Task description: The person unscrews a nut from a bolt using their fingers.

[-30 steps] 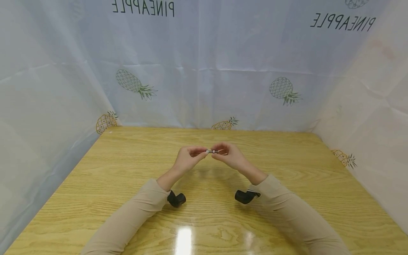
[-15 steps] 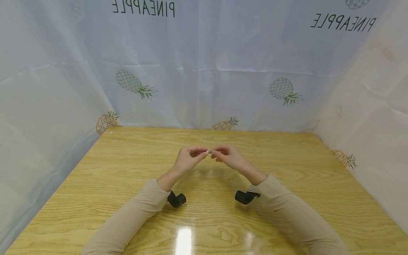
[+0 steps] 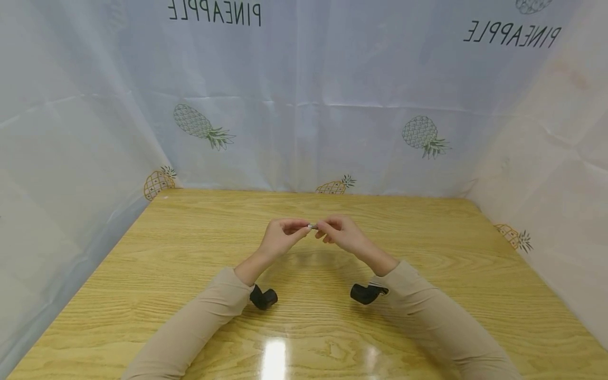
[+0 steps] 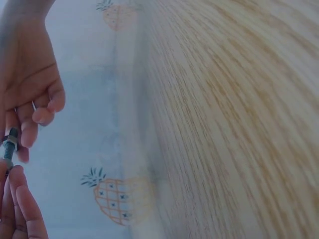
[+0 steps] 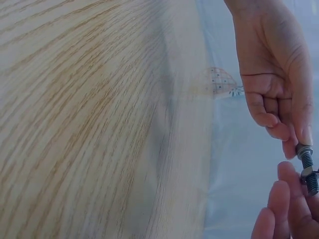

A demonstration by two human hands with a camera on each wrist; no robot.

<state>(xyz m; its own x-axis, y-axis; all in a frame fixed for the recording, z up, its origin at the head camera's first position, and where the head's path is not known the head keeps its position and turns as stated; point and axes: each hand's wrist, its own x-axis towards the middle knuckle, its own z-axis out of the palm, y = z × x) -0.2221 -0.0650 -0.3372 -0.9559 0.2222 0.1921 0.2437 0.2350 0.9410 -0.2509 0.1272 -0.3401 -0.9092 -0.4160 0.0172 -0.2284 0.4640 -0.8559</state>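
Observation:
Both hands are raised over the wooden table, meeting at a small metal bolt [image 3: 311,226] held crosswise between them. My left hand [image 3: 280,237] pinches the bolt's head end [image 5: 303,149] with thumb and fingertips. A nut [image 5: 309,173] sits on the threaded shank, with some thread sticking out past it. My right hand [image 3: 344,232] has its thumb and forefinger at the nut; its fingers [image 5: 285,199] lie close about that end. The left wrist view shows the nut [image 4: 10,141] and the right hand's other fingers curled loosely beside it.
The wood-grain table [image 3: 304,322] spreads under both arms. White curtains [image 3: 304,142] with pineapple prints close in the back and both sides. Black curved pieces [image 3: 264,298] stick out below each sleeve near the wrists.
The right thumb and fingers have closed in from a more spread pose and shifted at the nut, covering more of the bolt's right end. The left hand stays in place.

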